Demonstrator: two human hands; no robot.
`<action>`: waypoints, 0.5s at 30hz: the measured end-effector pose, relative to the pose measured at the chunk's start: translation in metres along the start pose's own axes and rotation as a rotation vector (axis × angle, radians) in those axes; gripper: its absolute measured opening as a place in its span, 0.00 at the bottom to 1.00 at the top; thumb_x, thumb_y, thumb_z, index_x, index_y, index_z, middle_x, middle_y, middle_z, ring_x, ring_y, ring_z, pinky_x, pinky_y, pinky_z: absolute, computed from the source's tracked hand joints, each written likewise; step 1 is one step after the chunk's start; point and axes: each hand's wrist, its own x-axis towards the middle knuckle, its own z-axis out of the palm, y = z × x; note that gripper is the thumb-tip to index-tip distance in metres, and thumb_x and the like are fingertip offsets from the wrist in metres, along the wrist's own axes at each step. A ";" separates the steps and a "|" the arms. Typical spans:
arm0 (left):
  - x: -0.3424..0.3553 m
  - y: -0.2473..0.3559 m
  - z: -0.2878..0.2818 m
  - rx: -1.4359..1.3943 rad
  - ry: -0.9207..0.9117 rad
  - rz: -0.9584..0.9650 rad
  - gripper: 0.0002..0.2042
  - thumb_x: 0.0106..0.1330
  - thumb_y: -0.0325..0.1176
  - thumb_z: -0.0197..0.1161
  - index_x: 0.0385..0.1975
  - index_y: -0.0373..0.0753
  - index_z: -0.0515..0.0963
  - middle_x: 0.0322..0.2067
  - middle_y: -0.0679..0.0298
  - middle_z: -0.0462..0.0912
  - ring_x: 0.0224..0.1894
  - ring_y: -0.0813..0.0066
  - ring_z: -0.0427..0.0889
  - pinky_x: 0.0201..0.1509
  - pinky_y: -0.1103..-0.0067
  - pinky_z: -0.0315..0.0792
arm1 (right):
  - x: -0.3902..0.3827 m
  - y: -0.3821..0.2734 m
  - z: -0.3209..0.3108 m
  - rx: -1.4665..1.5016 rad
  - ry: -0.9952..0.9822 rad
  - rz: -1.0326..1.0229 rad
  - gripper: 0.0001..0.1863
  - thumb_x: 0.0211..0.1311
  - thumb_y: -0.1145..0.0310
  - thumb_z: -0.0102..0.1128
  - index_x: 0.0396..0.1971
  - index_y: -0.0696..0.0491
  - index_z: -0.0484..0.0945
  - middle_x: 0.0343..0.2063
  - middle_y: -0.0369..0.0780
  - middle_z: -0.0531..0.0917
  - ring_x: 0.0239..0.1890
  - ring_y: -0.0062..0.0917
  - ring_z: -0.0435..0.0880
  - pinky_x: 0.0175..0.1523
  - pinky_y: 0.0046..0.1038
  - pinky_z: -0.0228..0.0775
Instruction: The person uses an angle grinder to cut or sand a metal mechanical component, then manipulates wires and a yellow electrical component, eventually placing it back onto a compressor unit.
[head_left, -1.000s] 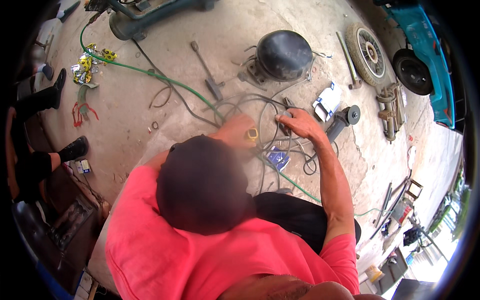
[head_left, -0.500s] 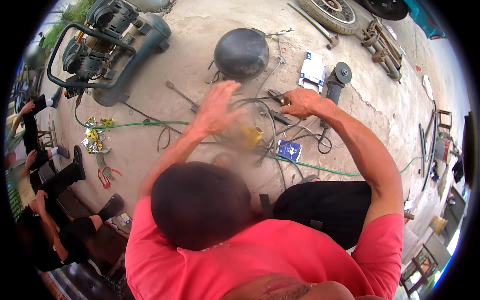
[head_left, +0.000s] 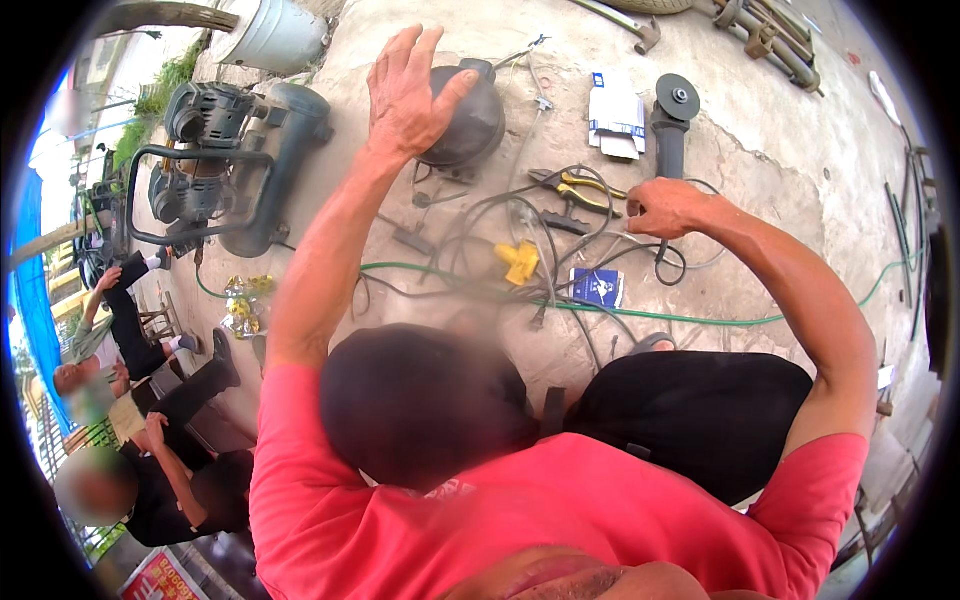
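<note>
My left hand is raised with fingers stretched out and nothing in it. It partly covers a dark rounded metal tank on the concrete. My right hand has its fingers curled; whether they hold anything is hidden. Just left of it lie pliers with yellow-and-black handles, the handle ends close to the fingers. Black cables loop loosely around a yellow plastic piece. Beyond the right hand rest an angle grinder and a white-and-blue carton. A blue packet lies nearer me.
An air compressor stands at the left, with a green hose crossing the floor. Crumpled foil wrapping lies below the compressor. A hammer and metal tubes are at the far right. Other people sit at the left.
My left hand has moved up and away from the cables, toward the tank, fingers spread. My right hand now sits right of the pliers, whose handles show more fully. The view has shifted.
</note>
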 end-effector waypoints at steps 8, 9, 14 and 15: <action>-0.043 -0.024 0.067 0.129 -0.194 -0.163 0.36 0.63 0.59 0.66 0.67 0.43 0.72 0.69 0.52 0.67 0.72 0.50 0.62 0.74 0.54 0.54 | 0.001 0.050 0.035 0.276 0.049 -0.012 0.25 0.59 0.51 0.58 0.42 0.58 0.86 0.43 0.53 0.87 0.49 0.46 0.85 0.55 0.41 0.75; -0.045 -0.024 0.070 0.124 -0.190 -0.160 0.36 0.63 0.58 0.66 0.67 0.43 0.72 0.68 0.52 0.67 0.72 0.50 0.62 0.74 0.55 0.54 | 0.003 0.053 0.038 0.288 0.022 -0.032 0.25 0.59 0.51 0.58 0.42 0.58 0.86 0.43 0.52 0.87 0.49 0.45 0.85 0.55 0.41 0.75; -0.043 -0.023 0.073 0.132 -0.165 -0.128 0.36 0.63 0.57 0.66 0.67 0.43 0.72 0.67 0.52 0.68 0.71 0.49 0.63 0.73 0.56 0.56 | 0.014 0.053 0.056 0.317 -0.013 -0.127 0.24 0.59 0.53 0.58 0.42 0.58 0.85 0.43 0.53 0.86 0.48 0.47 0.85 0.55 0.42 0.75; -0.043 -0.024 0.072 0.136 -0.164 -0.124 0.36 0.62 0.58 0.66 0.67 0.43 0.72 0.67 0.52 0.68 0.71 0.49 0.63 0.73 0.56 0.56 | 0.018 0.050 0.057 0.312 -0.009 -0.153 0.24 0.59 0.53 0.57 0.42 0.58 0.85 0.42 0.53 0.86 0.48 0.47 0.85 0.55 0.43 0.75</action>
